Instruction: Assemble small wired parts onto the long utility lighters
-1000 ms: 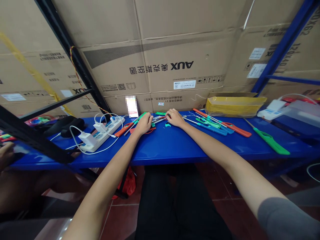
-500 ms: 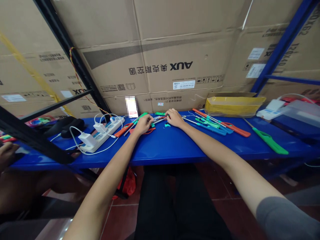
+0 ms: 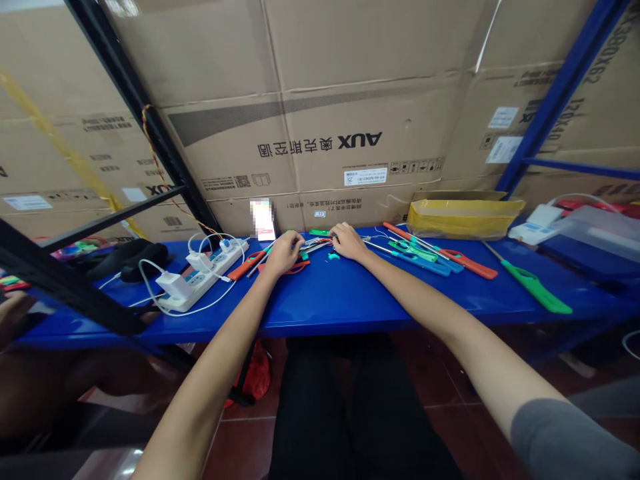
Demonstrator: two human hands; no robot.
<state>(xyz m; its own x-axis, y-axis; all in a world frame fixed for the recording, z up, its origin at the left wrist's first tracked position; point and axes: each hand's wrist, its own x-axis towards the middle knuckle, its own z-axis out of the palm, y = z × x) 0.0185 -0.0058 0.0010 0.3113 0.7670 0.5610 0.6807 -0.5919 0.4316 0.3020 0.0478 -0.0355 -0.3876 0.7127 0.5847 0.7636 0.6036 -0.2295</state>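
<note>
My left hand [image 3: 285,253] rests over the blue shelf with thumb and fingers drawn together. Whatever it may pinch is too small to make out. Beneath and beside it are an orange lighter handle [image 3: 248,265] and a red handle piece [image 3: 299,268]. My right hand [image 3: 349,241] bends its fingers down onto a small pile of thin metal rods and wires [image 3: 320,245] between the hands; what the fingertips hold is hidden. A small teal plastic piece [image 3: 333,256] lies just below the right fingers, and a flat green piece [image 3: 320,233] lies behind the pile.
Right of my hands lie several long-nosed lighters, blue [image 3: 425,261], orange [image 3: 470,264] and green [image 3: 537,287]. A yellow-taped box [image 3: 465,217] stands behind them. On the left are a power strip [image 3: 205,277] with chargers, a lit phone [image 3: 263,220] and a black shelf post [image 3: 150,140]. Another person's hand [image 3: 15,310] shows at far left.
The view has tilted slightly, so the scene sits a little lower. Both hands stay at the pile, with only slight finger movement.
</note>
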